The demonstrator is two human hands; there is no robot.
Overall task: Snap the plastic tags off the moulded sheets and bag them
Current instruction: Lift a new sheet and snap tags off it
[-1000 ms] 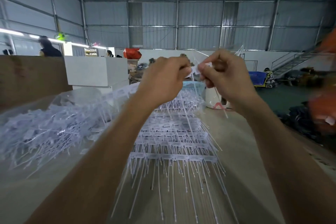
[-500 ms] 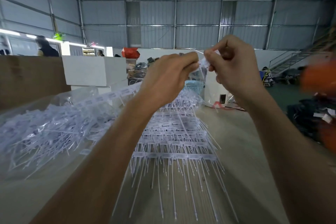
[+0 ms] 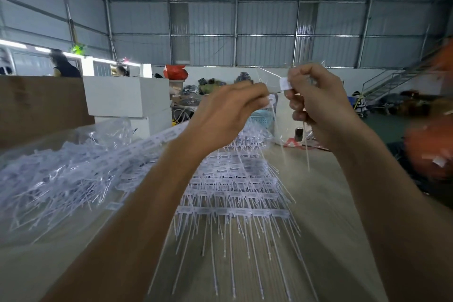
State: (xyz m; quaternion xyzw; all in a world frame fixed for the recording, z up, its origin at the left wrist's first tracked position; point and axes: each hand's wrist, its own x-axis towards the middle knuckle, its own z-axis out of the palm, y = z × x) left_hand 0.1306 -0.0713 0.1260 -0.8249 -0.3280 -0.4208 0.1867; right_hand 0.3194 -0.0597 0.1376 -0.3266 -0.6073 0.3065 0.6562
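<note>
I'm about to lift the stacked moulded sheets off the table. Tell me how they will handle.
Probably light: the moulded sheets are thin open plastic. The long thin tails look bendy and likely to droop. Layers overlap loosely, so they may snag or slide apart on the table.

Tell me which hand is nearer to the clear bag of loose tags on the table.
Left. The left hand is raised just right of the bag, beyond it. The right hand is further right, past the sheets, holding a white tag.
</note>
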